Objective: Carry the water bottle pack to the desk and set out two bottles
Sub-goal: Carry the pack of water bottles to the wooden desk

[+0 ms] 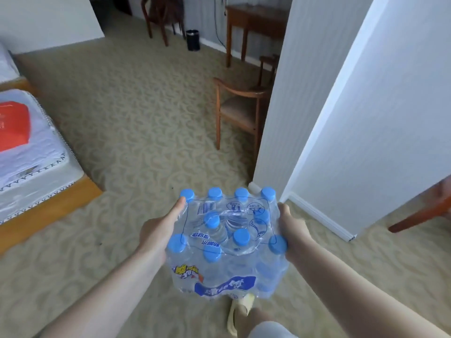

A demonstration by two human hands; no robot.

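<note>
A shrink-wrapped water bottle pack with several blue caps hangs in front of me, above the carpet. The wrap on top is torn open in the middle. My left hand presses against its left side, fingers reaching forward along the wrap. My right hand holds the right side, mostly hidden behind the pack's edge. A wooden desk stands far ahead against the back wall, partly hidden by a white wall corner.
A wooden chair stands ahead by the white wall corner. A bed with an orange item on it is at left. A black bin and another chair sit at the back. Patterned carpet lies between.
</note>
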